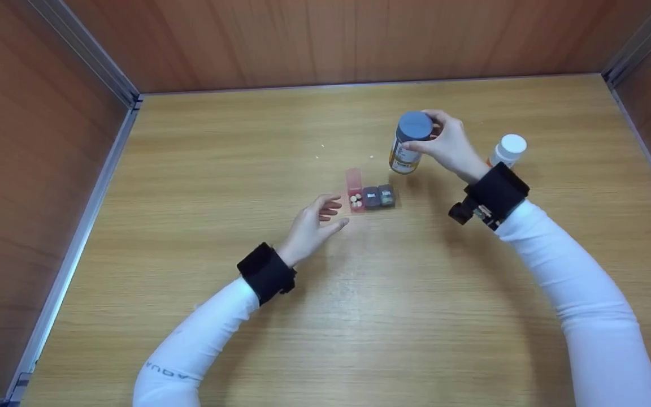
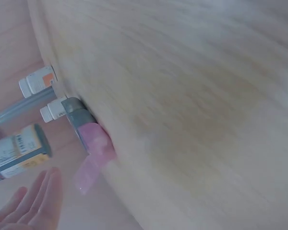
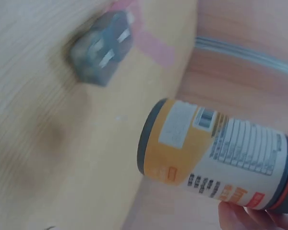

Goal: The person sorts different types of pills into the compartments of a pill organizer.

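Observation:
My right hand (image 1: 451, 144) grips a pill bottle (image 1: 404, 156) near its blue-grey lid. In the right wrist view this bottle (image 3: 201, 148) has a white and orange label, and its base hangs above the table. A small pill organizer (image 1: 372, 196) lies in front of it. The organizer's pink compartment (image 1: 356, 201) has its lid flipped back and holds several pale tablets. Its two dark compartments (image 2: 78, 114) are closed. Just left of the organizer, my left hand (image 1: 313, 226) hovers with fingers loosely bent, holding nothing; in the left wrist view its fingers (image 2: 41, 201) look extended.
A white-capped bottle (image 1: 510, 148) stands to the right, partly hidden behind my right wrist. Two white bottles show in the left wrist view, one with an orange label (image 2: 38, 82), the other smaller (image 2: 53, 110). Several tiny white bits (image 1: 322, 146) lie on the table. Wooden panels (image 1: 314, 45) enclose the table.

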